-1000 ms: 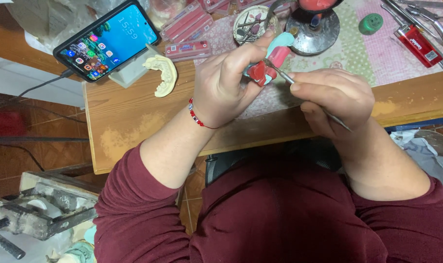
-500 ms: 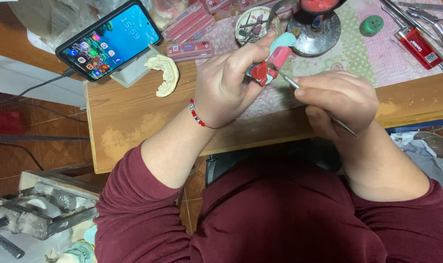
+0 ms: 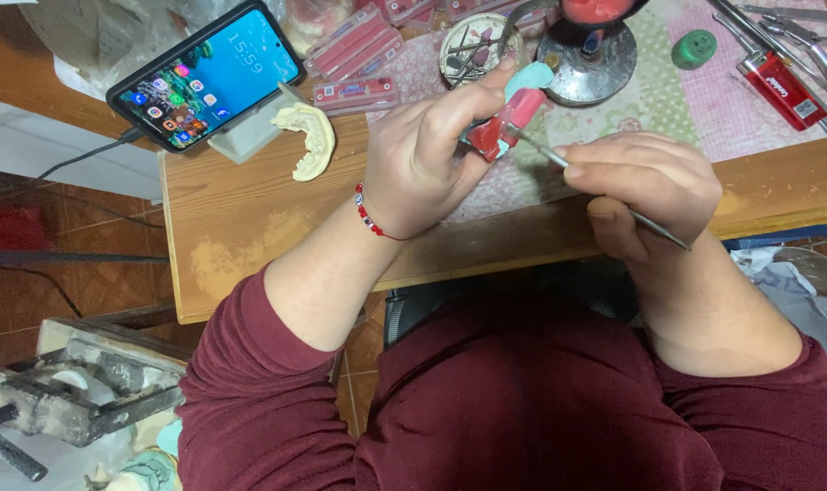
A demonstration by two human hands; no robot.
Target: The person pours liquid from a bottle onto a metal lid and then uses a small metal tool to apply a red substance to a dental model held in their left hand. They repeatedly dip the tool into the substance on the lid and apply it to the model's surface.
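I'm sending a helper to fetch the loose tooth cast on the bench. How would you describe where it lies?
On the wooden bench, look beside the propped phone. The cream tooth cast lies just right of its stand, left of the left hand. It alone is a pale horseshoe arch; its neighbours are pink sticks.

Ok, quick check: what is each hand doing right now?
Left hand: closed around a red and teal dental model.
Right hand: closed on a thin metal tool.
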